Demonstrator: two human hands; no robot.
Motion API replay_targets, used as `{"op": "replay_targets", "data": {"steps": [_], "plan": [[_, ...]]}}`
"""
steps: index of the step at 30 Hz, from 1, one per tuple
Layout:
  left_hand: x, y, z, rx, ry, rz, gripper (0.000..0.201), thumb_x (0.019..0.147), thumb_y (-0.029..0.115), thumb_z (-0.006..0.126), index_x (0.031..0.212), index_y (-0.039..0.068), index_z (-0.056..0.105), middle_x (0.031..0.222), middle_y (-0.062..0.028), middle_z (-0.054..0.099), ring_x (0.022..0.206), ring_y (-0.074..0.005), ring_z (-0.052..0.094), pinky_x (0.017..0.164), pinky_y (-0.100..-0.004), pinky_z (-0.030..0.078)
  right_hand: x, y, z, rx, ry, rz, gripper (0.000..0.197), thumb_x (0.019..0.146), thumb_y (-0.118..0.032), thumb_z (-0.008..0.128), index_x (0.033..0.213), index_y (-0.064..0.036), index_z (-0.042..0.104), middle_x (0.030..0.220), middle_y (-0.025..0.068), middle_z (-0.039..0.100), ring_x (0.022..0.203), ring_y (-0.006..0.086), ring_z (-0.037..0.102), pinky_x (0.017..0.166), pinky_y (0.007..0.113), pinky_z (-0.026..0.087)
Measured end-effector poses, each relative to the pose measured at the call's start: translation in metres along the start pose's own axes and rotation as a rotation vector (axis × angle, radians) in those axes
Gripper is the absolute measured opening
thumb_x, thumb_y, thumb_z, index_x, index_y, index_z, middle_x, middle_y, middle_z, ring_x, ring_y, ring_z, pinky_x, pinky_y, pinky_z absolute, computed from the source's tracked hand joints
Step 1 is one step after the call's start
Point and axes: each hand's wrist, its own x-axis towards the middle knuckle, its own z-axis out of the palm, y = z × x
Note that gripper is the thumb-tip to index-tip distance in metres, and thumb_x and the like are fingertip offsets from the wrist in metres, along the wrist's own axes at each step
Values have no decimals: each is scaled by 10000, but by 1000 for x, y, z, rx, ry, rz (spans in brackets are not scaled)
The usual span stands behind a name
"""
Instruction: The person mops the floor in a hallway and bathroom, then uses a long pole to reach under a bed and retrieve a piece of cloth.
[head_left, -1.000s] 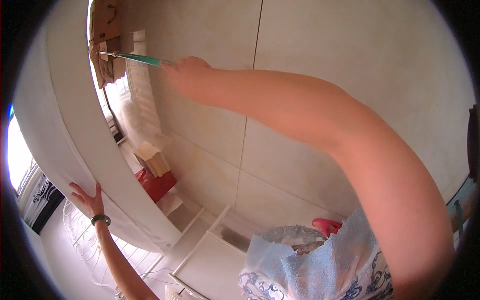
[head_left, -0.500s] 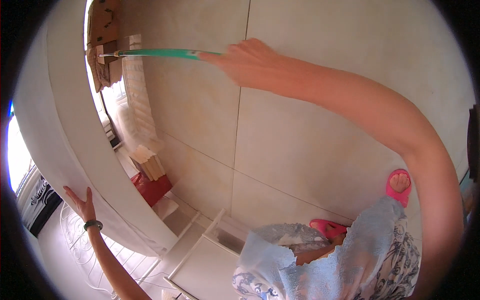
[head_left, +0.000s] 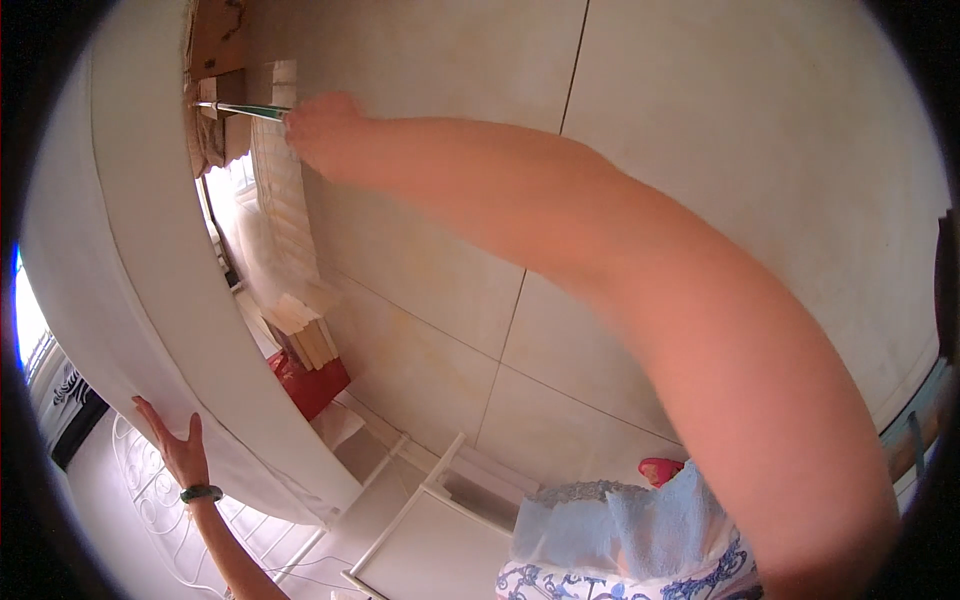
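My right hand (head_left: 330,135) is closed around a long pole (head_left: 250,110) with a green handle and a thin metallic shaft. The arm stretches far out to the left, low over the tiled floor. The pole points at the gap beneath the white bed (head_left: 185,260), and its far end is hidden among brown cardboard there. With fingers spread, my left hand (head_left: 183,455) lies on the white bed cover near the edge. A dark band circles that wrist.
Cardboard boxes (head_left: 218,45), a stack of light-brown, book-like items (head_left: 312,345) and a red bag (head_left: 320,390) sit beneath or beside the bed. A white bedside table (head_left: 425,540) stands near me. One pink slipper (head_left: 658,472) shows on the tiled floor (head_left: 420,230).
My right hand has moved left toward the bed, and less of the green handle shows. My left hand stays on the bed. The view has shifted slightly.
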Motion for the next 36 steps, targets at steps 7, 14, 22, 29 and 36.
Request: {"op": "replay_targets", "data": {"steps": [7, 14, 22, 29, 36], "plan": [[-3, -12, 1, 38, 20, 13, 856, 725, 129, 635, 1394, 161, 101, 1446, -64, 131, 1323, -275, 134, 1050, -387, 219, 26, -21, -33, -168, -168, 45, 327, 664, -188, 689, 958, -71, 606, 942, 64, 589, 910, 257, 566, 618, 420, 514], [-1, -11, 3, 101, 84, 1, 845, 737, 141, 627, 1393, 163, 95, 1438, -58, 164, 1317, -285, 147, 1038, -380, 248, -121, 30, -106, -204, -82, -212, 412, 745, -184, 610, 1111, -37, 491, 825, 91, 565, 814, 240, 562, 555, 408, 459], [-23, -8, 10, -145, 383, -72, 632, 806, 121, 569, 1353, 99, 253, 1395, -98, 274, 1294, -257, 236, 1042, -350, 237, -475, 70, -276, 38, -204, 380, 460, 710, -98, 597, 1162, -89, 518, 778, 147, 609, 601, 288, 577, 523, 366, 456], [-101, 226, 74, -958, 168, 1, 614, 772, 38, 575, 1324, 49, 308, 1364, -137, 322, 1265, -242, 303, 1031, -347, 247, -620, 47, -261, 245, -273, 473, 449, 692, -215, 671, 1101, -72, 555, 793, 141, 630, 631, 267, 623, 565, 336, 501], [-189, 283, 67, -1215, -48, 29, 482, 773, 75, 577, 1230, 40, 427, 1277, -182, 419, 1190, -319, 394, 974, -358, 332, -597, 57, -224, 505, -478, 570, 383, 748, -231, 649, 1078, -59, 556, 686, 54, 611, 550, 124, 582, 514, 264, 472]]}}
